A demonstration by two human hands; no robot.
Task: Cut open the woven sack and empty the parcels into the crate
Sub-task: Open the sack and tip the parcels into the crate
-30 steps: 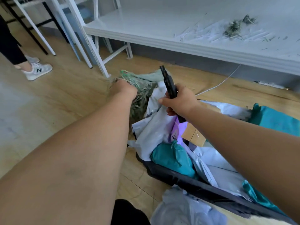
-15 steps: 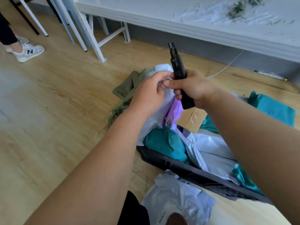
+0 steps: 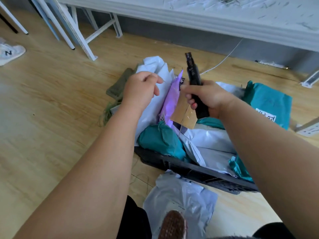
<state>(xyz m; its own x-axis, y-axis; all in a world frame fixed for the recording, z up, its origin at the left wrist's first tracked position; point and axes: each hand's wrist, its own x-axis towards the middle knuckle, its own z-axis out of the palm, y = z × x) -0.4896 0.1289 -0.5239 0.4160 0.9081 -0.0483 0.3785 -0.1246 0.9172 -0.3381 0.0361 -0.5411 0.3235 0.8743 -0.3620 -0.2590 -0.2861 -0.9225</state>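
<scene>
A black crate (image 3: 189, 168) on the wooden floor holds several parcels: white bags, a purple bag (image 3: 170, 97), a teal bag (image 3: 160, 140) and a brown cardboard piece (image 3: 183, 111). The green woven sack (image 3: 119, 85) lies crumpled and frayed on the floor at the crate's far left corner. My right hand (image 3: 207, 97) grips a black utility knife (image 3: 193, 73), its tip pointing up and away. My left hand (image 3: 141, 90) hovers over a white parcel (image 3: 155, 66) with loosely curled fingers and nothing visible in it.
A white parcel (image 3: 179, 195) lies on the floor in front of the crate, by my shoe (image 3: 172, 225). Another teal parcel (image 3: 269, 102) sits at right. White table legs (image 3: 74, 31), a low white platform (image 3: 207, 12), a cable (image 3: 222, 61) and someone's sneaker (image 3: 10, 52) are around.
My left hand let go of the sack, came to the knife hand, then drew back left. The sack now lies on the floor. The view has tilted down.
</scene>
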